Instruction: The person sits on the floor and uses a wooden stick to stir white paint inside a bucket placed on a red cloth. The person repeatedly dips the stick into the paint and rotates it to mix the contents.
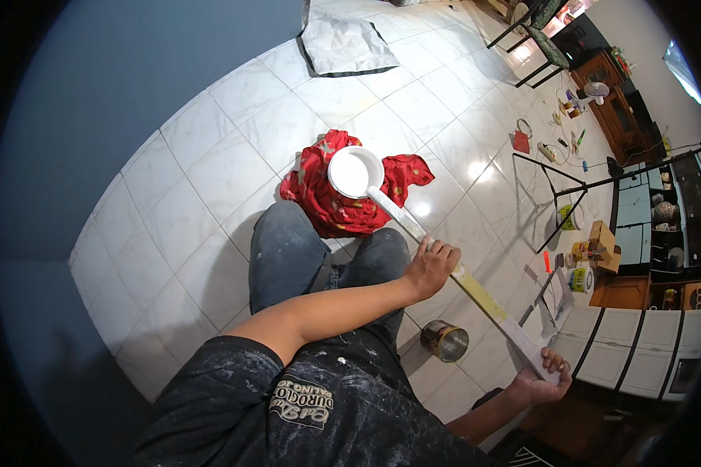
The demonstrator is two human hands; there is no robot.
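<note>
A long flat wooden stick (479, 296), smeared white with a yellowish stretch in its middle, slants from upper left to lower right. Wrapped around it partway along is my left hand (432, 268), fingers closed. My right hand (541, 377) grips its near right end. The far end dips into a white bucket (378, 165) containing white stuff that looks like paint; how deep it reaches is hidden. Under and around the bucket lies a crumpled red patterned cloth (310, 198), just beyond my knees. An open metal tin (435, 339) stands beside my right leg, below the stick.
A grey-white sheet (346, 48) lies on the tiled floor ahead, near the blue-grey wall (132, 70). To the right are a dark metal frame (576, 191), a cardboard box (604, 245), several tubs and cabinets. A chair (549, 48) stands at the far right.
</note>
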